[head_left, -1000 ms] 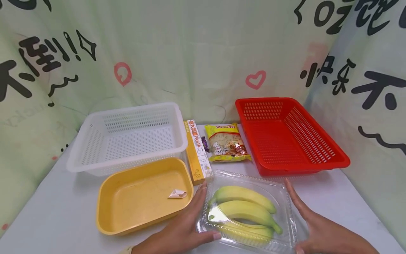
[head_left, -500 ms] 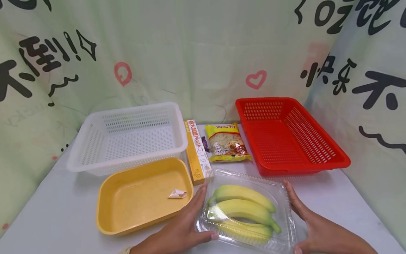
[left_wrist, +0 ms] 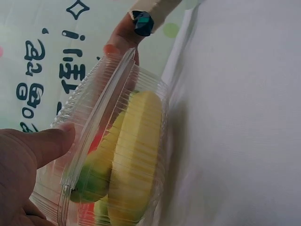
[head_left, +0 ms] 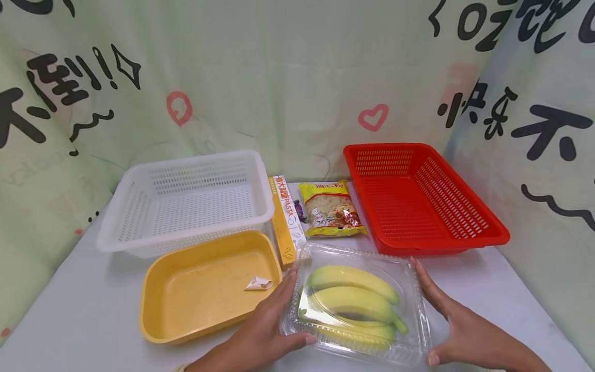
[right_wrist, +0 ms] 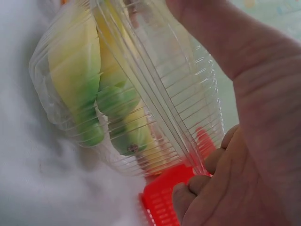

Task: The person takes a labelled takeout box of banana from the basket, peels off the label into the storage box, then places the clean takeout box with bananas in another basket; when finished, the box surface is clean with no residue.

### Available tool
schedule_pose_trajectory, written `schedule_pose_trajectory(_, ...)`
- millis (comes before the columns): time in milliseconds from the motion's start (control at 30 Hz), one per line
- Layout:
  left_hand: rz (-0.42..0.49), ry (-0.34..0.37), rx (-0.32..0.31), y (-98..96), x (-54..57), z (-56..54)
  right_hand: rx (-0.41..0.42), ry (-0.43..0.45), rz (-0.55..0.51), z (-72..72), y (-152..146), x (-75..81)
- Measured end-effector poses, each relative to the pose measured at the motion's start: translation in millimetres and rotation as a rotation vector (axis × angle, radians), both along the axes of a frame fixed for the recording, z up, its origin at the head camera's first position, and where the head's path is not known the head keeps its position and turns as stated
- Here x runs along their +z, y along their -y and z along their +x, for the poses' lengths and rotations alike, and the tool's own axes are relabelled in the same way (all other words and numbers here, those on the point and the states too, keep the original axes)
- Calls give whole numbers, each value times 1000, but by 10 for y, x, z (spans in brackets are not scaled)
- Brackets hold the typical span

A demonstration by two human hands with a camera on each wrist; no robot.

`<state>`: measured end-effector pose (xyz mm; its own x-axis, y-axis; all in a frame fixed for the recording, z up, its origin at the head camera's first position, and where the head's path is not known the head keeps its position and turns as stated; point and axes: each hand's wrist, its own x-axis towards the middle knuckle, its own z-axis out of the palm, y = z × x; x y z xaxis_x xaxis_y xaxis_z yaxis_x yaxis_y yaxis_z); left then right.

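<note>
A clear plastic clamshell container (head_left: 409,305) with several yellow-green bananas (head_left: 349,304) inside is at the front of the table. My left hand (head_left: 260,328) grips its left side, thumb at the near corner and fingers along the far part of that edge. On the opposite side my right hand (head_left: 469,328) holds the box, its fingers spread from the thumb. In the left wrist view the left thumb (left_wrist: 54,143) lies against the lid's ridged side. The right wrist view shows the right fingers (right_wrist: 200,183) at the container's rim, with banana tips visible through the wall.
A yellow tray (head_left: 162,320) with a small crumpled wrapper (head_left: 258,283) stands left of the container, behind it a white basket (head_left: 125,240). Further back are a pasta box (head_left: 286,222), a purple packet (head_left: 299,211), a noodle bag (head_left: 331,209) and a red basket (head_left: 395,243).
The container, held in both hands, has shifted slightly up and to the left in the head view. Both hands have moved along with it; the baskets and tray stay put.
</note>
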<state>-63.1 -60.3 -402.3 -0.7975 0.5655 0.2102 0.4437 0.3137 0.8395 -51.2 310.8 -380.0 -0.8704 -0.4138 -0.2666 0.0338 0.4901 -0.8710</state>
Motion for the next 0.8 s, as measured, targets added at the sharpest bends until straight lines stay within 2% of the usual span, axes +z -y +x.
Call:
schedule_pose_trajectory(67, -5, 0, 13, 5, 13, 10, -7, -12, 23, -3, 0, 8)
schedule_pose_trajectory(200, -9, -2, 23, 20, 36, 26, -41, 47, 3, 9, 12, 29)
schedule_pose_trajectory(367, -8, -21, 47, 64, 105, 47, -40, -36, 41, 21, 42, 62)
schedule_pose_trajectory(533, -13, -20, 57, 112, 184, 69, -44, -44, 31, 35, 87, 118)
schedule_pose_trajectory(767, -7, -88, 75, 173, 241, 59, 2, -280, 91, 36, 160, 206)
schedule_pose_trajectory(800, -6, -97, 78, 184, 247, 54, -1, -289, 92, 36, 174, 218)
